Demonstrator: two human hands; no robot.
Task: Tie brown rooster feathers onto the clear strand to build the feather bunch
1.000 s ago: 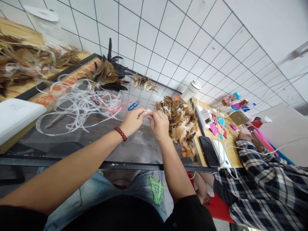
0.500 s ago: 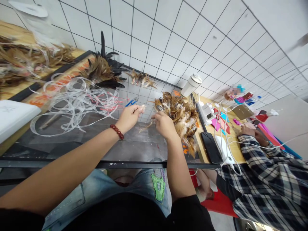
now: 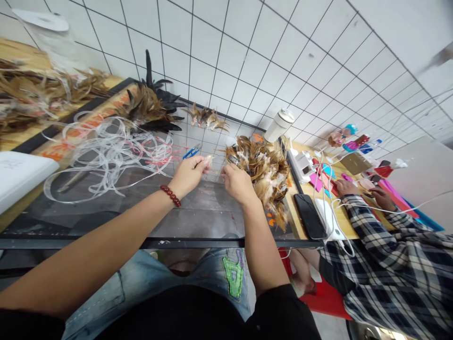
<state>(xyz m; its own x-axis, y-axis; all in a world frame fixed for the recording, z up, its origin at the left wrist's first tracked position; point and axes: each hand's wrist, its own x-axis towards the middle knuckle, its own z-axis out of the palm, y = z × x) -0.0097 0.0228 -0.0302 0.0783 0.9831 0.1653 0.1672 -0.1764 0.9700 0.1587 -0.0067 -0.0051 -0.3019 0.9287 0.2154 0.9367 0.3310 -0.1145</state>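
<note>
While your left hand (image 3: 188, 174) pinches a tuft (image 3: 210, 160) left of the pile (image 3: 271, 172), your curled right hand (image 3: 239, 183) sits beside the pile, its grip unclear; bunches (image 3: 208, 119) beyond, leftward, seem done, the pile pending.

Single head-worn view, looking forward and down from close above — over both hands (image 3: 187, 175) and across the bench (image 3: 198, 219), toward a tiled wall (image 3: 208, 52).

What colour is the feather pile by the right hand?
The feather pile: mostly brown, with pale cream patches; best seen in the head view.
</note>
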